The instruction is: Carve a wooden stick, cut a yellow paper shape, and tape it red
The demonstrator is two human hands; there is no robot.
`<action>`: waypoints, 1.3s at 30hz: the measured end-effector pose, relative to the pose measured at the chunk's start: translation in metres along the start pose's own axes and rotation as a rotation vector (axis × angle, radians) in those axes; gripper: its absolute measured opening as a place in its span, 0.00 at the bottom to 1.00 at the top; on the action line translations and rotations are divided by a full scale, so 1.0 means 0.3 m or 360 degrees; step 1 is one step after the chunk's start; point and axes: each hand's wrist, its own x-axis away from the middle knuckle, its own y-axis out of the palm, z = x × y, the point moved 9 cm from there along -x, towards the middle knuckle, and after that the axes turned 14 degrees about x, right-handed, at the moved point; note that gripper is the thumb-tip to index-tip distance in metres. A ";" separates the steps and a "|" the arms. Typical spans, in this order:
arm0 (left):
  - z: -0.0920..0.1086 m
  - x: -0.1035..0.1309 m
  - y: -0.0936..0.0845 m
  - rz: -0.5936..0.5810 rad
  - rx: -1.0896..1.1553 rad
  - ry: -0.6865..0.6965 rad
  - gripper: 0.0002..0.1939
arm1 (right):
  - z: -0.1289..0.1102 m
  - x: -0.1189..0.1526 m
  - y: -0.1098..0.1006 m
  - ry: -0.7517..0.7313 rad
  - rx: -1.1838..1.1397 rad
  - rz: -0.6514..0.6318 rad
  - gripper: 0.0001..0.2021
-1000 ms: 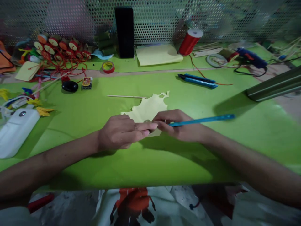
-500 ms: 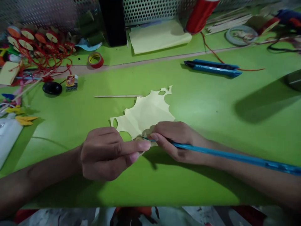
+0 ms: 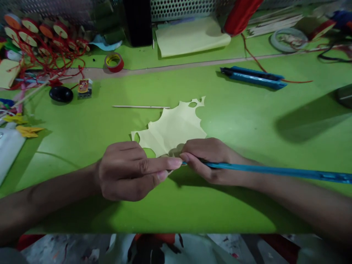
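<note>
My right hand [image 3: 210,161] is closed around a long, thin blue stick [image 3: 264,169] that slants back over my forearm. Its front tip meets the fingertips of my left hand [image 3: 132,170]. Index finger and thumb of the left hand pinch a small pale yellow paper piece [image 3: 171,172], mostly hidden by the fingers. Just beyond both hands lies a pale yellow paper sheet [image 3: 176,128] with scalloped cut edges and holes. A thin wooden skewer [image 3: 140,106] lies at the sheet's far left edge, one end touching or under it.
Behind, on the green table [image 3: 192,209], are a blue utility knife [image 3: 253,77], red tape [image 3: 113,62], a folded yellow sheet [image 3: 192,36] and a red thread spool [image 3: 242,16]. Small drums with red strings [image 3: 35,35] crowd the far left, near a black oval object [image 3: 61,94].
The view has shifted slightly, so the table things sit a little higher. The blue stick lies flatter, and its tip is now more covered by my left fingertip.
</note>
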 end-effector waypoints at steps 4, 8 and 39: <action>-0.008 0.002 -0.003 0.0028 0.0038 -0.0023 0.21 | -0.001 0.002 0.002 -0.0034 -0.0040 0.0007 0.15; -0.015 0.008 0.004 0.0030 0.0064 -0.0058 0.19 | -0.006 -0.001 0.001 -0.0038 -0.0037 -0.0027 0.14; -0.002 0.024 0.033 -0.0028 -0.0403 0.0046 0.05 | -0.045 0.005 0.013 -0.0263 0.0013 0.0026 0.04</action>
